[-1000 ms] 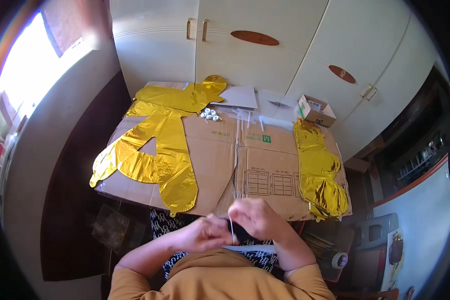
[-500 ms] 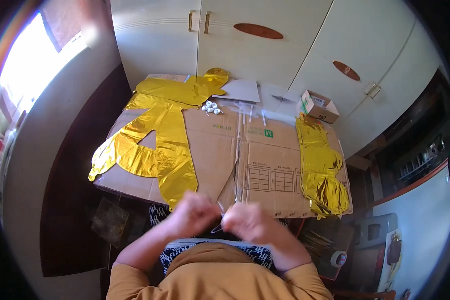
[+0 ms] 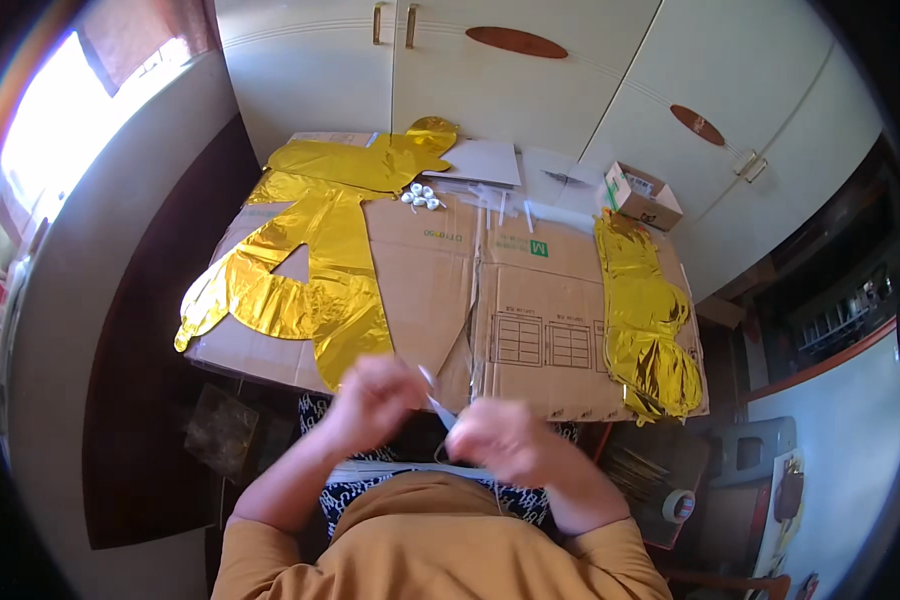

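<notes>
In the head view, the person's left hand point(image 3: 375, 400) and right hand point(image 3: 498, 440) are raised in front of the body, over the near edge of the surface point(image 3: 425, 310), which is covered with brown cardboard. Both are blurred. A narrow pale strip point(image 3: 442, 412) slants between them, its lower end at the right hand's fingertips; that grip is narrow, pinched on the strip. The left grip has its fingers curled close to the strip's upper part, but whether it holds anything I cannot tell. A thin pale string point(image 3: 438, 453) loops beside the right hand. On the surface to the left lies a flat gold foil piece point(image 3: 345, 265) with a triangular gap, and beyond it another long gold foil piece point(image 3: 335, 167). Small white balls point(image 3: 423, 197) cluster just beside them, with a pale flat sheet point(image 3: 485, 163) and clear strips point(image 3: 503, 205) farther right. Crumpled gold foil point(image 3: 645, 325) lies along the right edge, below a small open box point(image 3: 638, 205). A tape roll point(image 3: 679, 506) sits lower right, beside the surface, near a grey plastic stool point(image 3: 720, 460).
</notes>
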A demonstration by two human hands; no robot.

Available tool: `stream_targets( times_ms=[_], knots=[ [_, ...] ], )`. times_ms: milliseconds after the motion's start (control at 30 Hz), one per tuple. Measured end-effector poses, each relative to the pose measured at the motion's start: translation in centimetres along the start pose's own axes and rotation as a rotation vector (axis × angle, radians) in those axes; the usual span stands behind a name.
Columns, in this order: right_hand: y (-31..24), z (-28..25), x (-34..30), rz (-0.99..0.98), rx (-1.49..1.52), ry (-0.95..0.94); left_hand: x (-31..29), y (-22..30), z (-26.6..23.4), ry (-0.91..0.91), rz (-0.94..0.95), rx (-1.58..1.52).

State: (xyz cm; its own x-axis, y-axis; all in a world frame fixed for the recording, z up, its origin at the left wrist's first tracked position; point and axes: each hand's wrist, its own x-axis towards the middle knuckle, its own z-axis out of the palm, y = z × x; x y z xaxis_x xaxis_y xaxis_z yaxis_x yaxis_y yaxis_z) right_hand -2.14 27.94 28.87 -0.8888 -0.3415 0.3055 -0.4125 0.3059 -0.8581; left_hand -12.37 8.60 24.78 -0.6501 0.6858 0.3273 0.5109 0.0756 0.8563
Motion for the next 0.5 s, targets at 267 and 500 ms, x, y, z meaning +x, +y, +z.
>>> stream_targets(
  times_ms=[267, 500],
  knots=[
    [0.1, -0.1, -0.1, 0.003, 0.100, 0.005, -0.6, 1.2, 0.8, -0.039, -0.037, -0.234],
    [0.7, 0.6, -0.1, -0.012, 0.089, -0.134, -0.8, 1.1, 1.3, -0.027, -0.169, -0.547]
  ],
)
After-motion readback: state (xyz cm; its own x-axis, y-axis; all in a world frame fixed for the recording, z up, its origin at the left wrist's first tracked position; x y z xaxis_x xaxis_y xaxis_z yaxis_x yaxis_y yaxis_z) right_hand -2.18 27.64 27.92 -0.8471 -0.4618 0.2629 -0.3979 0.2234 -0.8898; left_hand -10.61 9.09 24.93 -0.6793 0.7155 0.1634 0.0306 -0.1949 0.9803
